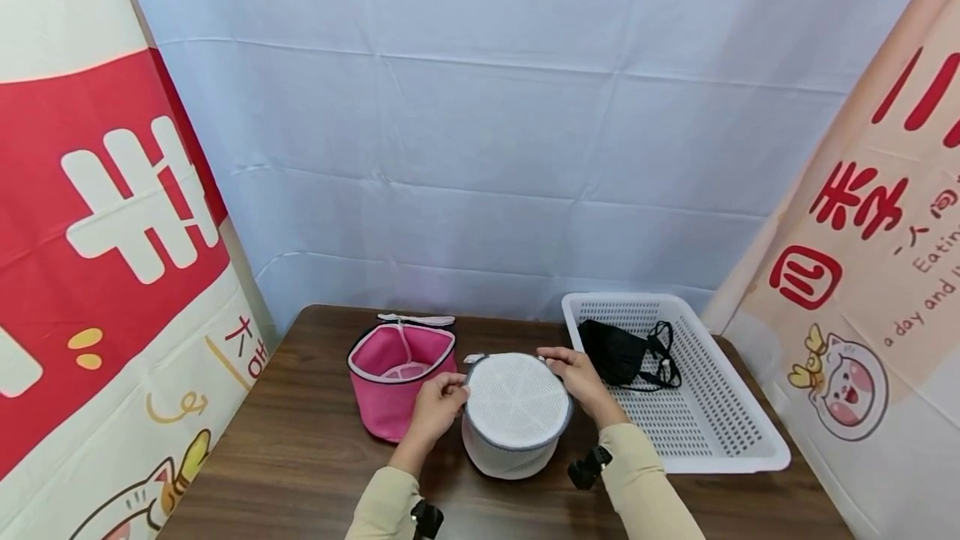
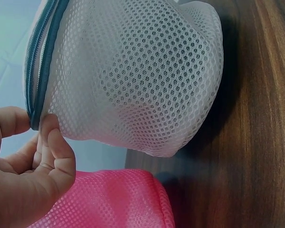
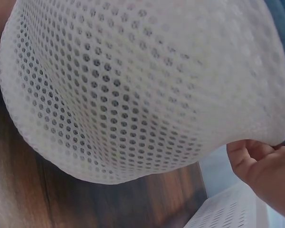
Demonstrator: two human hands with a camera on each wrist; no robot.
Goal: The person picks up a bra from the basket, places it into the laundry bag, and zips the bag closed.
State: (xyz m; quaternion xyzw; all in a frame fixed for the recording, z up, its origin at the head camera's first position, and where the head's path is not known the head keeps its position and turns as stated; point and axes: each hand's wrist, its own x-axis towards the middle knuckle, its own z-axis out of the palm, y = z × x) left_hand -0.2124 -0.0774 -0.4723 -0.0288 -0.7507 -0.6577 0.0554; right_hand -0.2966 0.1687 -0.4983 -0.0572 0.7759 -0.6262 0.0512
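Note:
A white mesh laundry bag (image 1: 517,402), round with a blue-grey zipper band, stands upright on the table with its lid lying over the top. My left hand (image 1: 438,407) pinches the zipper edge at the bag's left side; in the left wrist view, thumb and fingers (image 2: 52,137) meet at the band's end. At the back right of the rim, my right hand (image 1: 576,373) grips the edge, with curled fingers (image 3: 242,159) tucked beneath the band in the right wrist view. Left of the bag, a pink mesh laundry bag (image 1: 390,415) stands with its top unzipped and its lid folded back.
To the right, a white plastic basket (image 1: 738,415) holds a black bag (image 1: 611,352) with black cords. The brown wooden table (image 1: 285,448) ends at a pale cloth backdrop (image 1: 450,148). Printed cloths (image 1: 112,232) hang on both sides.

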